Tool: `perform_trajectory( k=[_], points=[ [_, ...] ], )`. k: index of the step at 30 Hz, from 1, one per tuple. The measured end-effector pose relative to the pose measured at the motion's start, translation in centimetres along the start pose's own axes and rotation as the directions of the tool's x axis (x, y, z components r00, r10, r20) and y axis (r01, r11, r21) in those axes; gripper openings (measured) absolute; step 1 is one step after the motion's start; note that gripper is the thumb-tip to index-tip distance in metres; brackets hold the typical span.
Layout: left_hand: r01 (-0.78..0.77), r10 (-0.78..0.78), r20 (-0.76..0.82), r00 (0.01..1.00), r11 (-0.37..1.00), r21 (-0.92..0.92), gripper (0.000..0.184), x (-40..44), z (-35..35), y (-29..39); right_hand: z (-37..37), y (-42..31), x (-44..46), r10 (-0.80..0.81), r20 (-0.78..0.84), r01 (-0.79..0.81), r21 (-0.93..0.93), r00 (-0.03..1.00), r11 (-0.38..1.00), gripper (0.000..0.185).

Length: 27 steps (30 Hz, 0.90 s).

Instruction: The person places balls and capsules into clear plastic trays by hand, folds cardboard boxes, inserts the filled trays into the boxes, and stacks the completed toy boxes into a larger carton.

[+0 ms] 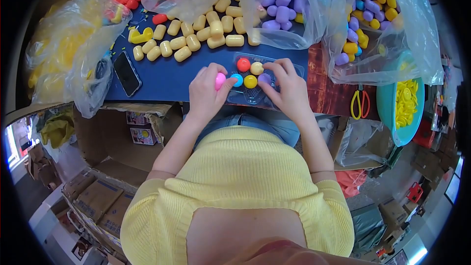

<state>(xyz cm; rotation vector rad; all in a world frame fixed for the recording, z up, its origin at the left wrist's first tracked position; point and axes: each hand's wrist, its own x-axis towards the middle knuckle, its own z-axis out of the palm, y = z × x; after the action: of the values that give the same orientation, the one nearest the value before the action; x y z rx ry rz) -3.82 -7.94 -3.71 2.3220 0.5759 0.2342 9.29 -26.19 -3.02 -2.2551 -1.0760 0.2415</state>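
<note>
A clear plastic tray lies on the blue table surface near its front edge. In it stand a red capsule, a cream capsule, a yellow capsule, a blue capsule and a purple capsule. My left hand is closed round a pink capsule at the tray's left side, its thumb beside the blue one. On the right, my right hand has its thumb against the purple capsule and its forefinger near the cream one.
Cream capsules lie spread behind the tray. Purple capsules and a mixed bag stand back right. A phone lies left; scissors and a teal basin are right.
</note>
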Motion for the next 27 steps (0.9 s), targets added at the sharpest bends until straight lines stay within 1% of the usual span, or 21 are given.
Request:
perform_trajectory(
  k=[1,2,4,5,6,7,11,17,21,22,23,24,26,27],
  points=[
    [-0.02,0.022,-0.031,0.999,0.997,0.069,0.027,-0.1,0.0,0.2,0.0,0.1,-0.1,0.038,-0.031,-0.036,0.047,0.999,0.998,0.032],
    [-0.157,0.154,-0.065,0.986,0.987,-0.033,0.025,-0.3,0.6,0.2,0.0,0.3,-0.3,0.039,-0.03,-0.038,0.048,0.999,0.998,0.032],
    [-0.289,0.276,-0.111,0.955,0.948,-0.13,0.022,-0.4,1.9,0.7,-0.1,0.7,-0.6,0.106,-0.059,-0.096,0.151,0.993,0.984,0.028],
    [-0.434,0.428,-0.08,0.9,0.896,-0.095,0.023,-0.4,2.4,1.2,-0.1,0.9,-0.8,0.14,-0.07,-0.123,0.202,0.988,0.972,0.025],
    [-0.57,0.568,-0.044,0.822,0.819,-0.064,0.023,-0.4,2.8,1.5,0.0,1.0,-0.9,0.174,-0.08,-0.148,0.253,0.982,0.956,0.024],
    [-0.569,0.568,-0.044,0.822,0.819,-0.065,0.023,-0.5,3.1,1.6,0.0,1.0,-1.0,0.174,-0.08,-0.149,0.253,0.981,0.956,0.024],
    [-0.561,0.558,0.111,0.822,0.828,-0.005,0.023,-1.0,4.4,1.3,0.2,0.7,-1.3,0.168,-0.104,-0.14,0.236,0.98,0.962,0.023],
    [-0.547,0.55,0.023,0.835,0.834,-0.075,0.027,-0.9,3.6,1.1,-0.3,0.4,-0.9,0.172,-0.045,-0.164,0.143,0.984,0.976,0.018],
    [-0.572,0.558,-0.123,0.82,0.8,-0.18,0.021,1.2,2.1,-0.2,-3.5,0.8,1.5,0.015,-0.109,-0.003,0.103,0.994,0.995,0.014],
    [-0.592,0.567,-0.178,0.804,0.789,-0.165,0.022,3.0,1.3,0.5,-4.3,1.3,3.0,-0.063,-0.193,0.078,0.072,0.979,0.994,0.013],
    [-0.627,0.592,-0.23,0.772,0.769,-0.124,0.023,5.6,0.5,1.1,-5.1,1.7,5.2,-0.142,-0.273,0.158,0.035,0.951,0.987,0.011],
    [-0.657,0.616,-0.28,0.736,0.75,-0.078,0.025,8.2,-0.3,1.7,-6.1,1.2,7.5,-0.13,-0.304,0.157,0.066,0.944,0.985,0.016],
    [-0.739,0.708,-0.269,0.653,0.674,-0.016,0.033,14.0,-0.9,3.9,-7.0,2.3,13.3,-0.284,-0.282,0.318,0.08,0.916,0.945,0.026],
    [-0.766,0.757,-0.249,0.605,0.638,0.079,0.034,16.9,-0.4,4.8,-6.6,3.9,16.3,-0.295,-0.215,0.319,0.084,0.931,0.944,0.032]
  ],
)
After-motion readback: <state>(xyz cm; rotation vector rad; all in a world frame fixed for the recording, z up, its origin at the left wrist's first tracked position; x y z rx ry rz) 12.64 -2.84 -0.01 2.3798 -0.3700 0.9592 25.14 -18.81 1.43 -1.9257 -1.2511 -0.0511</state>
